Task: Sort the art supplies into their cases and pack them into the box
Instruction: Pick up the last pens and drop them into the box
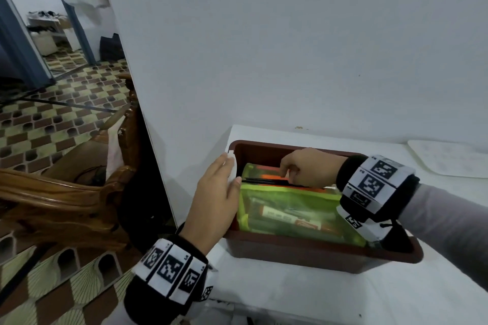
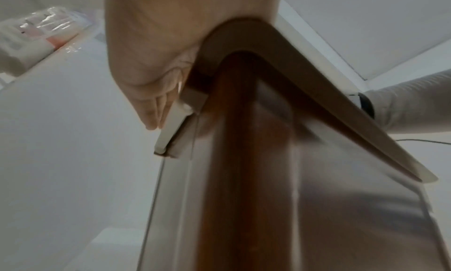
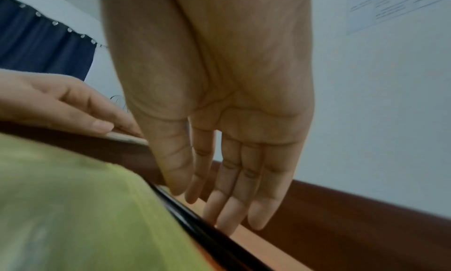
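Green pouch (image 1: 293,208): lies in the brown box (image 1: 317,252), nearest the front wall; looks soft and light, likely to sag, best taken by its zipped top edge.
Pouch contents: markers, one orange-and-white, showing through the mesh.
Behind it: a second green case (image 1: 257,170) with something orange.
Right hand (image 1: 309,167): fingers straight and together, tips down at the black zip edge (image 3: 195,217), gripping nothing.
Left hand (image 1: 215,202): flat, fingers straight, steadying the box's left rim.

Soft, even indoor light, no hard shadows or glare. Head view sharp, edges bowed by wide-angle lens. Both wrist views motion-blurred, esp. below the fingers; green pouch (image 3: 73,207) smeared, out of focus.
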